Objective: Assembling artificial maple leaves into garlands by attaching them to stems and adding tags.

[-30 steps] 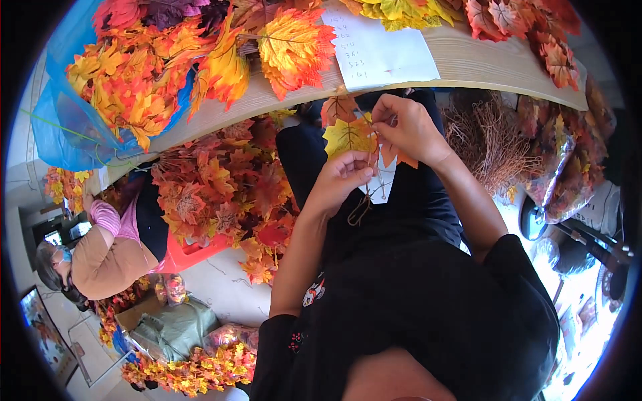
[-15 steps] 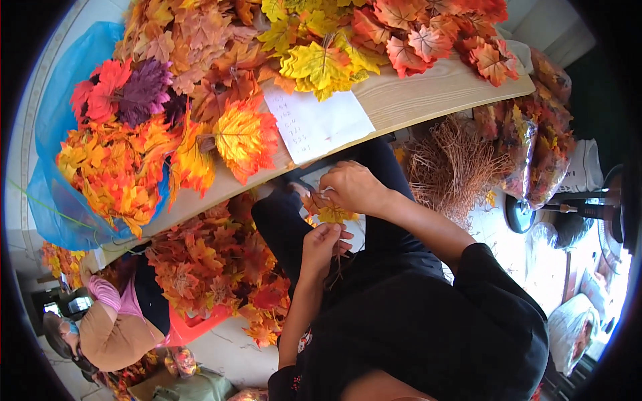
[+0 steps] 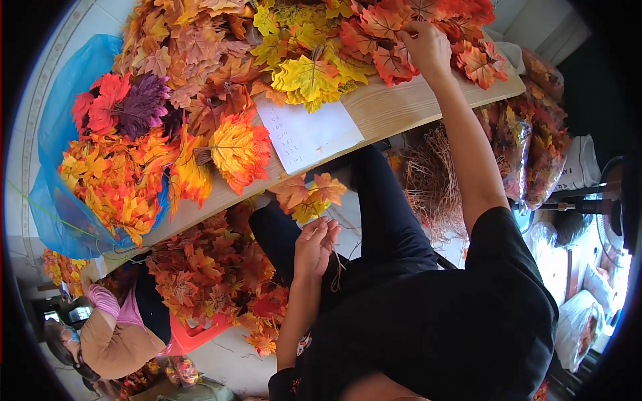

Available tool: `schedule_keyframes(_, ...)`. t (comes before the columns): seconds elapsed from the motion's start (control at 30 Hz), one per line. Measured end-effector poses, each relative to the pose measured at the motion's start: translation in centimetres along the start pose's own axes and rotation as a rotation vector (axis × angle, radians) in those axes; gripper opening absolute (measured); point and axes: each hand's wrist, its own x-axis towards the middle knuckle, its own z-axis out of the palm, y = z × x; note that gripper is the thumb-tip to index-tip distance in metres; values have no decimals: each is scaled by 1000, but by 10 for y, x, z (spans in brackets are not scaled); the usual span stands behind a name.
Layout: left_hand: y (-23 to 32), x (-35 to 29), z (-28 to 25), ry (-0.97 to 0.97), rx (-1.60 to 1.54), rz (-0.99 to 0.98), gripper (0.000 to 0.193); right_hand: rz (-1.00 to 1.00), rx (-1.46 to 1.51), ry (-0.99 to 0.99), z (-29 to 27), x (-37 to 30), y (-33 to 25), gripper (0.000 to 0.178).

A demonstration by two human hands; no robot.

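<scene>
Black trousers fill the near middle. Loose heap of red-orange leaves to the left, below table level, with a red plastic object, partly hidden, just beside it. Bundle of thin brown stems on the right, part covered by the right forearm. Wooden table next; its edge runs between the lap and the leaf piles. White paper with handwriting on it, near that edge. Yellow leaves just behind the paper, orange-brown pile left of them, blue bag at the table's left end. Co-worker in a brown top off to the left, clear plastic bags of leaves far right.

Left hand: low over the lap, fingers curled up, holding the leaf sprig, orange and yellow leaves above the fingertips, stems hanging below. Right hand: arm stretched over the table, wrist bent, fingers narrow and touching the red-orange leaves; can't tell if one is gripped.
</scene>
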Motion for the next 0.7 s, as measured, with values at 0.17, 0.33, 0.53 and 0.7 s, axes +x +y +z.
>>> schedule_keyframes(0.17,8,-7,5,59,11,-15,20,39,58,-21,4,3,0,21)
schedule_keyframes(0.33,7,-4,-1,47,-37,-21,21,17,-23,-42,6,1,1,21)
schedule_keyframes(0.53,-2,5,-18,32,-93,-15,18,112,110,13,-18,4,-23,20)
schedule_keyframes(0.7,5,0,-6,110,-105,-50,19,85,240,113,-40,4,-42,17)
